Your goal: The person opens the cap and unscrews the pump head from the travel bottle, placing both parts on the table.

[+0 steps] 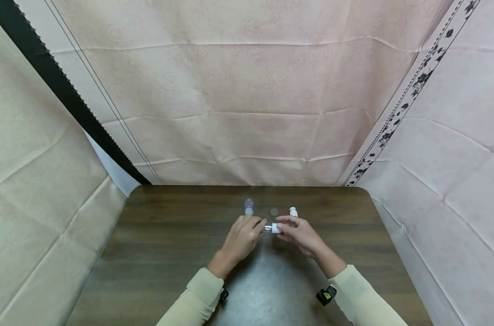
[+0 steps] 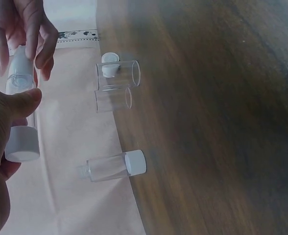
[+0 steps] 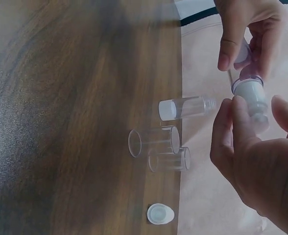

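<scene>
My left hand grips a small clear bottle by its body, with the white base showing below the thumb in the left wrist view. At the bottle's other end, my right hand holds a white pump top between fingers and thumb. The pump top sits at the bottle's mouth; whether it is fastened there I cannot tell. Beyond the hands a second clear bottle with a white base stands without a top, its threaded neck bare.
Two clear cylindrical caps stand side by side on the wooden table, past the hands. A loose white pump top stands to their right. Cloth hangs behind the table's far edge and along both sides.
</scene>
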{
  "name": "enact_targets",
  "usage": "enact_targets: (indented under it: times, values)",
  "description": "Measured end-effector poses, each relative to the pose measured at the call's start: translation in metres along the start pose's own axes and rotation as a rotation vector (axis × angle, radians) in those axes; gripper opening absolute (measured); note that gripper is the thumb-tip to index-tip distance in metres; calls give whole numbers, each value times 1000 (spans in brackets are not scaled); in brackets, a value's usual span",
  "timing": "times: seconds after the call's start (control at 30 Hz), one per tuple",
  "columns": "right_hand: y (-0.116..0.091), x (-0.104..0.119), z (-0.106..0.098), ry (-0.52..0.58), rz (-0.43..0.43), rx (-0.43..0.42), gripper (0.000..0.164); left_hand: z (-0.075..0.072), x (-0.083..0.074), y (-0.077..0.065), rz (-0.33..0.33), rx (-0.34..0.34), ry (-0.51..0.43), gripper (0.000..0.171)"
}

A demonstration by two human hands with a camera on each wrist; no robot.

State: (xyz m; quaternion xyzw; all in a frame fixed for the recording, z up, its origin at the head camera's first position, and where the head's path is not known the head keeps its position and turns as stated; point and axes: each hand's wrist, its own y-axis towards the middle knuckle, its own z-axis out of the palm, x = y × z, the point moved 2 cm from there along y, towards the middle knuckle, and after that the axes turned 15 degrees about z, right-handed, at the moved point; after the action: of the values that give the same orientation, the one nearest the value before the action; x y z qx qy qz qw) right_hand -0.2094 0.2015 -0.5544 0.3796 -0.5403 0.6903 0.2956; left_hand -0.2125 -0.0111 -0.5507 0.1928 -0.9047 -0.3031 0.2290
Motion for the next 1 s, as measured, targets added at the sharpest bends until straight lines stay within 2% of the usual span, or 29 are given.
enact_targets:
  times: [0.2, 0.43, 0.7, 1.0]
  values:
    - [4, -2, 2, -28, -14, -1, 37, 1, -1, 0, 14, 4, 45, 23]
    - [3, 0, 5, -52, -19, -36, 30, 1, -1, 1, 3, -2, 31, 22]
    - [0, 3, 8, -159, -83, -143, 25, 3, -1, 0, -46, 19, -54, 36]
    - [-5, 3, 9, -340, -185, -259, 20, 0, -1, 1, -96, 35, -144, 38]
